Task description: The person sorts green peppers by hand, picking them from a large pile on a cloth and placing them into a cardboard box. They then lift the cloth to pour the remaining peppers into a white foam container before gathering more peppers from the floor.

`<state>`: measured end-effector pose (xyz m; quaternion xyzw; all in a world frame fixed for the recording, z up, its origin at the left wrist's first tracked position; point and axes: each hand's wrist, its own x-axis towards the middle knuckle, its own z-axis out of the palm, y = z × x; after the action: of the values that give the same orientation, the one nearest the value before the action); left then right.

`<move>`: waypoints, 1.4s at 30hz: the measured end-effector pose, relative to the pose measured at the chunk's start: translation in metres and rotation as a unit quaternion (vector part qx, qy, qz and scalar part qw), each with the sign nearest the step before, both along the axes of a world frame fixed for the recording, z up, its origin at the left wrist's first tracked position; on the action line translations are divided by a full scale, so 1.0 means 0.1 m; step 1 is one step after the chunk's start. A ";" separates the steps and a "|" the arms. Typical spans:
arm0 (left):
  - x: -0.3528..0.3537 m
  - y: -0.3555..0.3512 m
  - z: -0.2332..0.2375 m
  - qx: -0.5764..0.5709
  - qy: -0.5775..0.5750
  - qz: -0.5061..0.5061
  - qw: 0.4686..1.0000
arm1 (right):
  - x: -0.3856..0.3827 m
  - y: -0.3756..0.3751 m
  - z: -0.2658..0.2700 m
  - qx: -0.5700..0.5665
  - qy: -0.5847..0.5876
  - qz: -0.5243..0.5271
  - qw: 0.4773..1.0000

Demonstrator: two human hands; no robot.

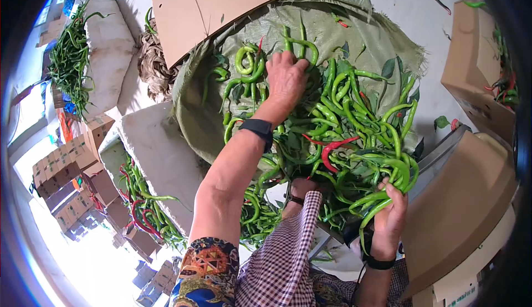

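Note:
Long green chili peppers (354,113), with a red chili pepper (331,155) and loose leaves among them, lie heaped on a green woven sack (399,41). Over the far part of the sack, my left hand (286,77) has its fingers curled down on green chili peppers (302,41), whose ends stick out past the knuckles. At the near right of the heap, my right hand (390,210) is closed around a bunch of green chili peppers (403,175). The undersides of the left fingers are hidden.
A cardboard sheet (221,2) lies behind the sack. An open cardboard box (465,196) stands at right, with another box (471,69) beyond it. White foam boxes (158,157) with peppers stand at left, and several stacked cartons (64,166) farther off.

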<state>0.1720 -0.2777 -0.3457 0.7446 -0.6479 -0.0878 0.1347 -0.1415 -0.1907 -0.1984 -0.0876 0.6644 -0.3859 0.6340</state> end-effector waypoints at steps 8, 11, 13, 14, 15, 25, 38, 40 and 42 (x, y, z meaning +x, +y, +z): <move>0.12 0.21 0.52 -0.014 0.539 0.239 0.808 | -0.12 0.01 -0.02 -0.010 -0.010 -0.006 1.000; 0.13 0.49 0.80 -0.021 0.729 0.231 0.644 | -0.17 0.03 -0.05 0.000 -0.003 -0.013 1.000; 0.01 0.64 0.99 -0.026 0.808 0.228 0.543 | -0.18 0.03 -0.05 -0.007 -0.028 -0.036 0.999; -0.05 0.69 1.07 -0.023 0.811 0.222 0.540 | -0.18 0.02 -0.01 -0.023 -0.052 -0.036 0.998; -0.10 0.74 1.15 -0.029 0.823 0.209 0.527 | -0.19 0.02 0.03 -0.028 -0.060 -0.033 0.997; -0.40 1.05 2.73 0.069 0.797 0.051 0.598 | -0.11 0.14 0.92 -0.156 -0.165 -0.017 0.974; -0.91 2.03 4.63 0.005 0.733 0.135 0.667 | -0.02 0.71 2.09 -0.316 -0.044 0.083 0.944; -1.21 2.15 4.62 0.073 0.679 0.096 0.724 | 0.03 0.84 2.17 -0.340 -0.013 0.084 0.937; -1.48 2.21 4.37 0.103 0.665 0.061 0.737 | 0.08 0.95 2.26 -0.345 0.000 0.092 0.934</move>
<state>0.0238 -0.0563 0.0914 0.5438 -0.3333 -0.6186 0.4588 -0.1334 -0.0952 0.0279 -0.3617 0.4793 -0.5316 0.5973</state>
